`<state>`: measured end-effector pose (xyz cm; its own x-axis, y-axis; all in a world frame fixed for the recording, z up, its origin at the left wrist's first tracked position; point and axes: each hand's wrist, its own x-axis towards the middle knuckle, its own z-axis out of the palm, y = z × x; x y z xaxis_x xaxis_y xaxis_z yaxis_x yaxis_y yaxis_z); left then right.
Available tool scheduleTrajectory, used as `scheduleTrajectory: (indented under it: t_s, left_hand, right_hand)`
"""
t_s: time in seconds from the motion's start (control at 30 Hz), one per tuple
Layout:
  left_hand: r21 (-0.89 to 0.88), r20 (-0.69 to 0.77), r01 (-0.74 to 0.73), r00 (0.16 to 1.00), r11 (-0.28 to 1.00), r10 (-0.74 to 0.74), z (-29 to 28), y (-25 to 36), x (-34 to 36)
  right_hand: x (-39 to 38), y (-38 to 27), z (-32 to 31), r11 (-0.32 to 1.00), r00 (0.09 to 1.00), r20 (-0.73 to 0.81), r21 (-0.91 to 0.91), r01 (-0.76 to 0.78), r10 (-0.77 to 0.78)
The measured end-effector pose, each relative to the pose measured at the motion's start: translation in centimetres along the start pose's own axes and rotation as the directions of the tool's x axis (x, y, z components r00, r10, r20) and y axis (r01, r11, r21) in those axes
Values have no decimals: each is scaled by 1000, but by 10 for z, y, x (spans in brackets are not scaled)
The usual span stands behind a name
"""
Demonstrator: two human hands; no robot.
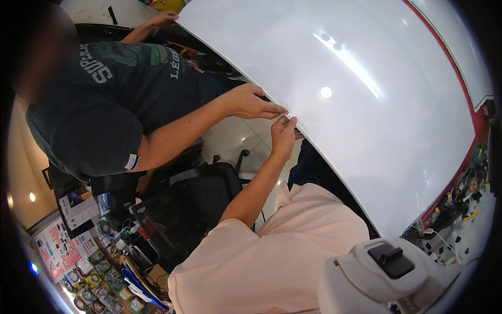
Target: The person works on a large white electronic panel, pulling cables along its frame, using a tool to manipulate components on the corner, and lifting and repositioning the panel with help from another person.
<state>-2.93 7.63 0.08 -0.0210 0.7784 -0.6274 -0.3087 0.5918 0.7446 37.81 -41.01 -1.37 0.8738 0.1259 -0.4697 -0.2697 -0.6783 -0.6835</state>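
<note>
My left hand (283, 139) is closed at the near-left edge of a large glossy white panel (366, 141). Its thumb and fingertips pinch the thin white rim, and part of the fingers is hidden at the edge. Right beside it, almost touching, a co-worker's hand (255, 103) reaches to the same spot with fingers stretched along the rim. The co-worker's other hand (164, 19) holds the panel's edge farther up, at the top left. My right hand does not show.
A co-worker in a dark T-shirt (157, 99) stands at left. Below is a black office chair (204, 193) on a tiled floor. Packaged small goods (99, 277) fill the lower left. A red border (463, 78) runs past the panel. A whitish device (387, 272) blocks the lower right.
</note>
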Motion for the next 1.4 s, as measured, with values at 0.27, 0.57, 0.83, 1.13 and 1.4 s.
scheduleTrajectory:
  t_s: [0.27,0.57,0.83,1.13,1.4]
  left_hand:
    - [258,-116,37,993,965,-7,3,-26,5]
    - [452,201,234,913,861,-354,47,-32,-77]
    - [488,261,372,802,790,-538,91,-82,-113]
    - [486,253,311,844,817,-472,94,-100,-118]
    - [503,187,330,861,799,-473,101,-115,-139]
  right_hand:
    - [-33,-18,-6,830,989,-43,-551,92,-139]
    - [-45,-72,31,918,988,-93,-388,82,-127]
    - [-58,-94,39,951,988,-105,-302,74,-110]
    - [-41,-89,27,936,998,17,-348,57,-54]
    - [-46,-87,17,996,964,-261,-89,23,-46]
